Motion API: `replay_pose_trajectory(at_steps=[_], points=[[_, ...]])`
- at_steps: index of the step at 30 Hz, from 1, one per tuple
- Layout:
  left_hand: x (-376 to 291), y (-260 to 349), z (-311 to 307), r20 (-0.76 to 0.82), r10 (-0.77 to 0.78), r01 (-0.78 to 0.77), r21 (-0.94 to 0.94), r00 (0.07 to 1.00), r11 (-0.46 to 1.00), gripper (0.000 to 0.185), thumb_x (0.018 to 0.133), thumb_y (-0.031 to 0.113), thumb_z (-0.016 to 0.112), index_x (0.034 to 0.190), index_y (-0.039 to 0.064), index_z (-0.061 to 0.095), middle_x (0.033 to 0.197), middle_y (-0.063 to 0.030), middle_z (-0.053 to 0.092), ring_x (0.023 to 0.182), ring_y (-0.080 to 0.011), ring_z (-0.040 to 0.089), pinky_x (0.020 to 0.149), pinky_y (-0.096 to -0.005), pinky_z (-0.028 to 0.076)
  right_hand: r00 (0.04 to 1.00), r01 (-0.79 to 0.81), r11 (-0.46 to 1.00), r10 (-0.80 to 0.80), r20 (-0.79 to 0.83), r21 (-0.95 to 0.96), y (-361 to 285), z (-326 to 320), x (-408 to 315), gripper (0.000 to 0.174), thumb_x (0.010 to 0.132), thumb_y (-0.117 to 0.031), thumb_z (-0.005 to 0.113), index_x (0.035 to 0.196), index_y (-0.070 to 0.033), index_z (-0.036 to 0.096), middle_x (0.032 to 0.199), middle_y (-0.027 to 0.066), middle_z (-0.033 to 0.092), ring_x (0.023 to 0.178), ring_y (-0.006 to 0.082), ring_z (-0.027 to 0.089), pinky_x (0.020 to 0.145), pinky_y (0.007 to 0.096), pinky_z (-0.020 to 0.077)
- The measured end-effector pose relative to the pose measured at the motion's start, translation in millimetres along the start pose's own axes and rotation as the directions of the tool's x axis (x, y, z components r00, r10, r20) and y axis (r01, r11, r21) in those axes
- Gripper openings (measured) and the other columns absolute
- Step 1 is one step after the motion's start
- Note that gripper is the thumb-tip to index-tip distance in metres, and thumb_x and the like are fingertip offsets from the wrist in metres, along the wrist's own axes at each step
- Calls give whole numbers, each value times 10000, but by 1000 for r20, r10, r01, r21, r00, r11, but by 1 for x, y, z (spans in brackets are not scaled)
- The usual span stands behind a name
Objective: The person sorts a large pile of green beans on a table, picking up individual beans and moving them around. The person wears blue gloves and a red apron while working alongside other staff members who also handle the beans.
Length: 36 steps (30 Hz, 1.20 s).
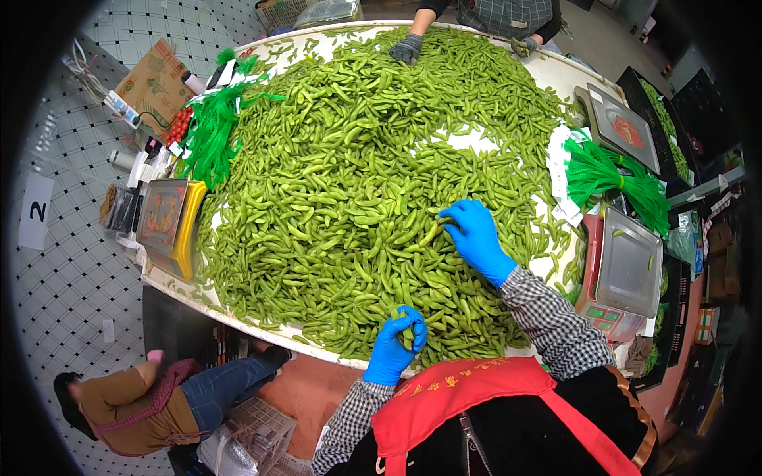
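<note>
A broad heap of green edamame pods (345,196) covers most of a white-topped table (470,141). My left hand (397,345), in a blue glove, is curled around a few pods (407,337) just above the near edge of the heap. Farther out and to the right, my right hand (473,238) reaches over the heap, also blue-gloved. Its fingers are apart, with the tips at the pods; I see no pod clearly gripped between them.
Scales with metal pans (628,265) (161,214) flank the heap. Bundles of green mesh bags (616,172) (211,134) lie at both sides. Across the table, a co-worker's gloved hand (407,49) touches pods. Another person (143,404) is at lower left, near a plastic crate (262,425).
</note>
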State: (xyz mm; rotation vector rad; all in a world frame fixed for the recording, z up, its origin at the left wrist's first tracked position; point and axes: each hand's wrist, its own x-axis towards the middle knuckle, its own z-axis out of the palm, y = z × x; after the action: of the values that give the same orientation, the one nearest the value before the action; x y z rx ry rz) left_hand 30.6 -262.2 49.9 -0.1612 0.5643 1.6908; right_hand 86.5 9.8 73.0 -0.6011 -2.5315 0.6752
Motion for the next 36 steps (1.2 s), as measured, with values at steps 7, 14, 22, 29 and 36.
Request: replay_pose_trajectory(at_steps=[7, 14, 22, 29, 36], points=[[2, 4, 1, 16, -7, 7, 16, 1000, 1000, 179, 928, 205, 591, 1002, 43, 603, 793, -76, 579, 639, -177, 526, 548, -295, 425, 988, 130, 991, -132, 76, 20, -17, 9, -15, 109, 821, -142, 685, 906, -74, 688, 857, 118, 617, 866, 338, 567, 748, 466, 430], [9, 6, 2, 0, -30, 30, 23, 1000, 999, 178, 938, 200, 580, 1012, 41, 607, 786, -77, 579, 629, -182, 527, 552, -289, 426, 938, 169, 950, -237, 252, 262, -38, -6, -71, 232, 827, -167, 713, 1045, -88, 693, 894, 110, 618, 862, 333, 595, 764, 456, 466], [10, 7, -1, 5, -24, 24, 16, 1000, 1000, 188, 932, 186, 588, 1023, 23, 608, 791, -78, 586, 643, -185, 541, 553, -291, 436, 999, -25, 999, 24, 25, 36, 23, -15, 3, 235, 832, -107, 717, 1065, -92, 689, 995, 112, 636, 992, 329, 579, 865, 444, 461], [11, 8, 0, -2, -31, 31, 29, 1000, 999, 184, 928, 182, 594, 1011, 19, 611, 789, -78, 590, 643, -182, 546, 558, -288, 443, 982, -60, 984, 88, 168, -168, 53, 6, 49, 305, 810, -177, 749, 1098, -104, 680, 1091, 125, 624, 1075, 346, 557, 925, 457, 462], [11, 8, -1, 2, -34, 34, 16, 999, 999, 194, 928, 193, 601, 1011, 18, 610, 781, -74, 589, 636, -180, 545, 557, -289, 444, 962, -76, 967, 135, 238, -242, 48, 14, 47, 233, 810, -247, 746, 982, -99, 692, 1015, 116, 651, 1011, 336, 590, 858, 475, 483]])
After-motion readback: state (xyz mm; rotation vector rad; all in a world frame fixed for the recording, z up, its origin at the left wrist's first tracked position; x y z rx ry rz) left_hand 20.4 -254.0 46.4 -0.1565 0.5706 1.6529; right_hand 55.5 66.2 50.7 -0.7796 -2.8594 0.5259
